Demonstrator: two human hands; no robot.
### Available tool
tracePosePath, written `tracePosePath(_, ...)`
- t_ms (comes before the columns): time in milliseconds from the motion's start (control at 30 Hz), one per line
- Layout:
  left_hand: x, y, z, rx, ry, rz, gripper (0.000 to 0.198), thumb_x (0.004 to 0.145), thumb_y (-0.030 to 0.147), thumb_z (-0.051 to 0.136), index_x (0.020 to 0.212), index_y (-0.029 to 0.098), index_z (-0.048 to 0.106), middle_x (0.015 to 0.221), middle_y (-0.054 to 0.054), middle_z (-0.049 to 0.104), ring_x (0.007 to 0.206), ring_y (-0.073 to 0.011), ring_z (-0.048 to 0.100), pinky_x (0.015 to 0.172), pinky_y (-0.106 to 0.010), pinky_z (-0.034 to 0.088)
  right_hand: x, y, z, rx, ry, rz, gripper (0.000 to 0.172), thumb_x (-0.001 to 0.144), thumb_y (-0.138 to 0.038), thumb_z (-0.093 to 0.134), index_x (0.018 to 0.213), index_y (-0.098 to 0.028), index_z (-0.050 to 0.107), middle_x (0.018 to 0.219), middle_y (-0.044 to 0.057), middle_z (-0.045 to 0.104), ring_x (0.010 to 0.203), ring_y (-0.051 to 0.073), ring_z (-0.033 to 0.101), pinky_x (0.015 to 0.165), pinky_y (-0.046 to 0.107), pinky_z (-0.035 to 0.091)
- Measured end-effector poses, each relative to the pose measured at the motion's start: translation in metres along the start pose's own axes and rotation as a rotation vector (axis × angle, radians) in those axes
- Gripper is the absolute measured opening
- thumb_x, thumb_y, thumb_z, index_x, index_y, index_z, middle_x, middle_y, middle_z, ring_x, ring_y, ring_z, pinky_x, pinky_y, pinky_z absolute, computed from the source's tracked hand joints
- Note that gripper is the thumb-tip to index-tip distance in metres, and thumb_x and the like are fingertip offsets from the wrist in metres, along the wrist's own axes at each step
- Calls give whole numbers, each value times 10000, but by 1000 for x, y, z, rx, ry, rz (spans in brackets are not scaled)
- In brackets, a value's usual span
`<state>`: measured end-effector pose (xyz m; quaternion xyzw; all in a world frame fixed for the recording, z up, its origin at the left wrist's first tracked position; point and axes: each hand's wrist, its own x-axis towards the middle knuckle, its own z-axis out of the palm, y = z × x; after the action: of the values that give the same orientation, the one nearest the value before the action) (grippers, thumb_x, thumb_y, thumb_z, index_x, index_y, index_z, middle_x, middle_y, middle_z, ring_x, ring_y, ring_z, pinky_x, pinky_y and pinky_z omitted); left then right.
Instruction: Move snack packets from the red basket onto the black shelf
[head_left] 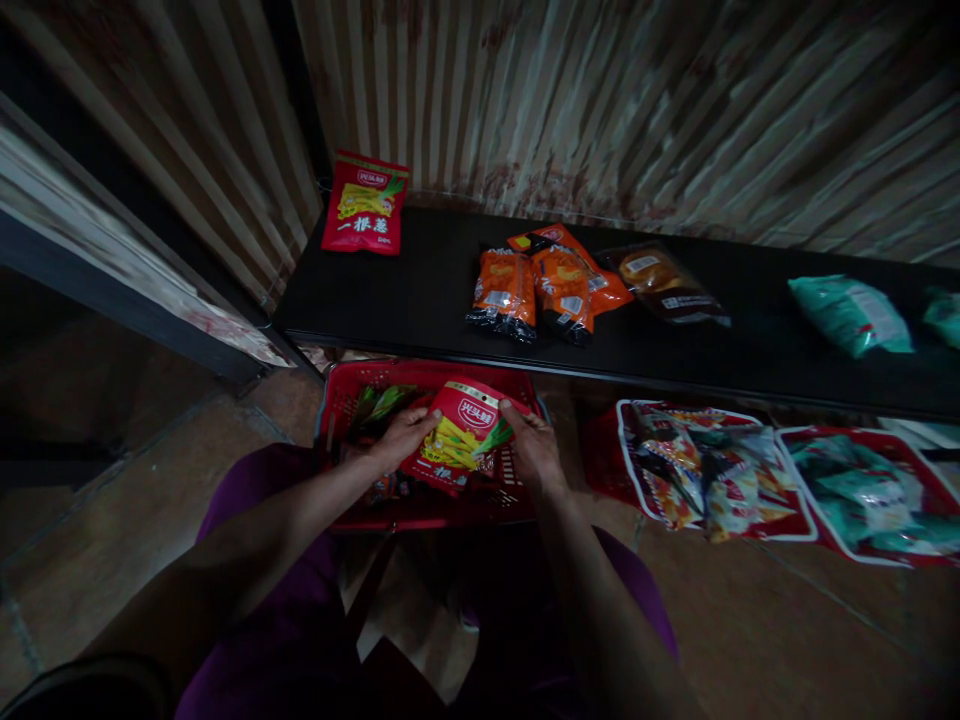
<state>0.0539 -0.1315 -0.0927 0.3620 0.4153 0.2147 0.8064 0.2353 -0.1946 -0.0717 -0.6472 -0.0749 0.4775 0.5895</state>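
Observation:
Both my hands hold a red snack packet [461, 437] with yellow and green print, just above a red plastic basket [420, 505] on the floor. My left hand [401, 437] grips the packet's left edge with curled fingers. My right hand [531, 443] pinches its right edge. More packets, some green, lie in the basket under it. A matching red packet [365, 203] leans against the wall at the left end of the black shelf [435, 290].
On the shelf lie orange packets [541, 283], a brown wrapped bun [667, 283] and teal packets [851, 313]. Two more red baskets [705, 478] [870, 500] full of snacks stand on the floor to the right. Corrugated metal walls close in behind and on the left.

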Motion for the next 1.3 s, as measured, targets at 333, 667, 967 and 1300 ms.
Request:
tracePosePath(333,-39,16,7,-221,78,132,534,592,549,764,930,145,682,822,-81,737,823,-252,690,819,-382,516,-36,-18,12,-30,-227,-62,419,595,-459,798,909,-214,665,569,-13,685,441,144,609,379,229,463)
tracePosePath(667,-87,51,22,-286,121,278,468,540,531,795,777,152,661,762,-78,724,743,-227,682,728,-336,517,-93,-41,33,37,-283,-168,421,540,-443,828,849,-196,683,697,14,735,549,156,665,471,229,501)
tracePosePath(967,-111,79,44,-350,308,425,494,509,575,780,733,152,660,695,-55,712,667,-199,650,677,-311,489,-129,-68,45,40,-322,-226,412,514,-408,844,836,-191,705,790,41,753,652,175,697,519,233,520)
tracePosePath(1300,-127,95,38,-327,291,462,431,580,529,758,785,158,679,765,-74,727,706,-204,661,710,-322,496,-154,-66,53,99,-302,-265,357,562,-420,818,807,-185,707,724,35,743,582,169,682,514,248,527)
